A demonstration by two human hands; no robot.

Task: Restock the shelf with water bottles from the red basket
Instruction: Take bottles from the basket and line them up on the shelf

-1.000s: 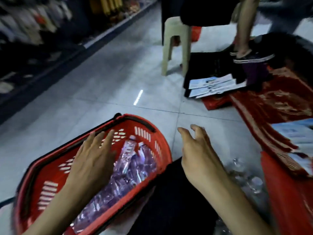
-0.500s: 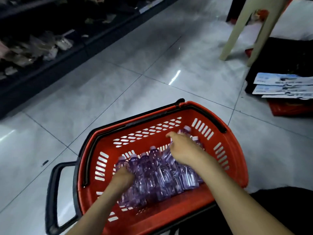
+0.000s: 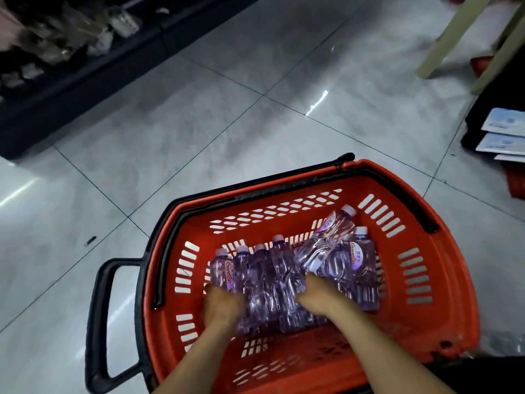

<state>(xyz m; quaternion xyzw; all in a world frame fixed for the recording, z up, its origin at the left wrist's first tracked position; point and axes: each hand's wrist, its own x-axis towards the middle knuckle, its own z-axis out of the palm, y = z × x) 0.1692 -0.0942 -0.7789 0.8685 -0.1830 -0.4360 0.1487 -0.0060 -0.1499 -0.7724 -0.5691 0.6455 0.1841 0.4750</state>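
I see the red basket (image 3: 443, 282) standing on the tiled floor (image 3: 199, 123), with the water bottles (image 3: 272, 280) lying in a row near its middle. My left hand (image 3: 223, 307) presses on the left end of the row and my right hand (image 3: 319, 295) on the bottles at the right side. The fingers are partly hidden, so I cannot tell if either grip is closed around a bottle. The dark shelf (image 3: 85, 66) runs along the far left edge of the floor.
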